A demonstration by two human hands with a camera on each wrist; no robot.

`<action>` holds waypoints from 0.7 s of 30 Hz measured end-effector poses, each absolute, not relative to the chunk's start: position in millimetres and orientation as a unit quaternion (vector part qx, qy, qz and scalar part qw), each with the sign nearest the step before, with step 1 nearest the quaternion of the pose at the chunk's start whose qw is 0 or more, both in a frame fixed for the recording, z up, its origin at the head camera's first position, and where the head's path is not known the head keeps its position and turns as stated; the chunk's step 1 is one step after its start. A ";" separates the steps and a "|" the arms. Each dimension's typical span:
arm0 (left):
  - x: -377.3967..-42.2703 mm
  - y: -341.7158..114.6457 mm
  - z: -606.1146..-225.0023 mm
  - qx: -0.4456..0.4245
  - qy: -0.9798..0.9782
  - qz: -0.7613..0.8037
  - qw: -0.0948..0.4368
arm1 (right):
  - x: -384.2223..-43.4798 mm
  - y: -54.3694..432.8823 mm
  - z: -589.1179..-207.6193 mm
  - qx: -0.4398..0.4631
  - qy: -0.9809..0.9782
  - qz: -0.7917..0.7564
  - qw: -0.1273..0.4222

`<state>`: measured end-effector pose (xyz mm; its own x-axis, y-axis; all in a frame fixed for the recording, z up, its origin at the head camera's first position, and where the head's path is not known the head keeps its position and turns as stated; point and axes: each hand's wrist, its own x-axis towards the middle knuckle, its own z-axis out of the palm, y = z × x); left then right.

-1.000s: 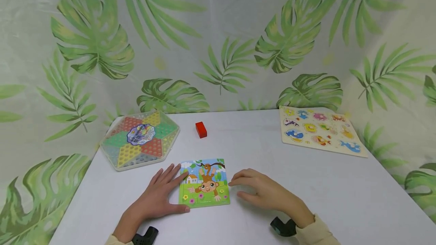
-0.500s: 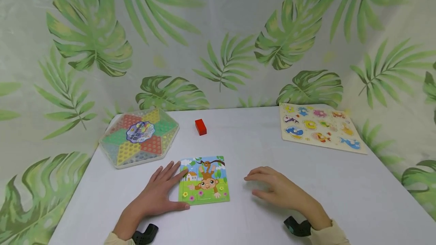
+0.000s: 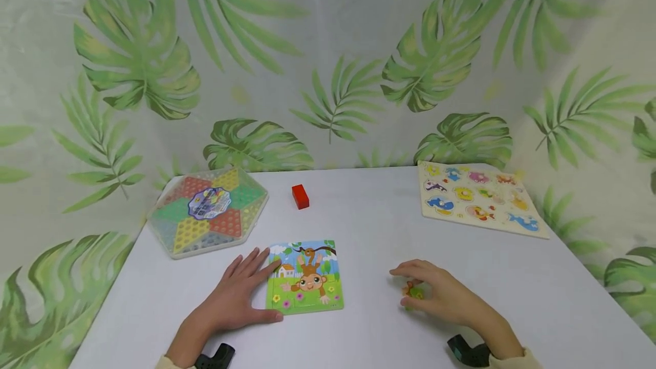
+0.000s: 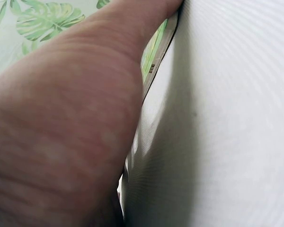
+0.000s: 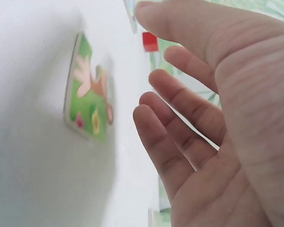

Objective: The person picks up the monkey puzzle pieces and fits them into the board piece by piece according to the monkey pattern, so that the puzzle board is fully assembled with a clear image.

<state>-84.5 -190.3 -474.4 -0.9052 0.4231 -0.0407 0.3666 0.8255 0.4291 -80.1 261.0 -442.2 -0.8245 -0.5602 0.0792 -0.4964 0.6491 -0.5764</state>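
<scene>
In the head view my left hand [image 3: 233, 295] rests at the left side of a square monkey jigsaw puzzle [image 3: 310, 283], fingers spread and straight. Its index fingertip lies over the puzzle's left edge, its thumb by the near left corner. The left wrist view shows mostly skin, plus a strip of the puzzle's edge [image 4: 154, 56]. To the right, my right hand [image 3: 443, 295] hovers with relaxed, parted fingers. A green puzzle piece [image 3: 414, 291] shows between its thumb and fingers. From the right wrist, that puzzle piece [image 5: 87, 99] appears apart from the fingertips.
A red block [image 3: 300, 197] lies beyond the puzzle. At the far left is a hexagonal Chinese checkers board [image 3: 207, 212] under a clear cover. A wooden peg puzzle board [image 3: 482, 198] with sea animals lies at the far right. Leaf-patterned cloth [image 3: 333, 90] hangs behind the table.
My right hand has drawn away from the puzzle to the right. A puzzle piece, not visible in the earlier frames, now shows under it. The left hand stays in place.
</scene>
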 end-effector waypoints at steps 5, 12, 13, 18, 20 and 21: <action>-84.0 -190.0 -476.3 0.206 0.954 0.208 0.067 | -78.8 269.8 -448.7 -0.280 0.912 -0.293 0.062; -83.9 -189.8 -475.2 0.205 0.953 0.211 0.068 | -77.9 277.7 -449.4 -0.273 0.912 -0.293 0.087; -83.8 -189.8 -474.8 0.205 0.953 0.211 0.067 | -78.0 278.3 -449.4 -0.269 0.912 -0.295 0.093; -83.4 -189.5 -473.4 0.210 0.953 0.212 0.060 | -78.5 279.8 -449.9 -0.264 0.913 -0.296 0.095; -83.4 -189.6 -473.7 0.211 0.952 0.212 0.060 | -78.4 280.8 -450.6 -0.263 0.914 -0.294 0.092; -83.3 -189.6 -473.9 0.211 0.952 0.212 0.061 | -78.4 281.3 -451.2 -0.261 0.915 -0.293 0.091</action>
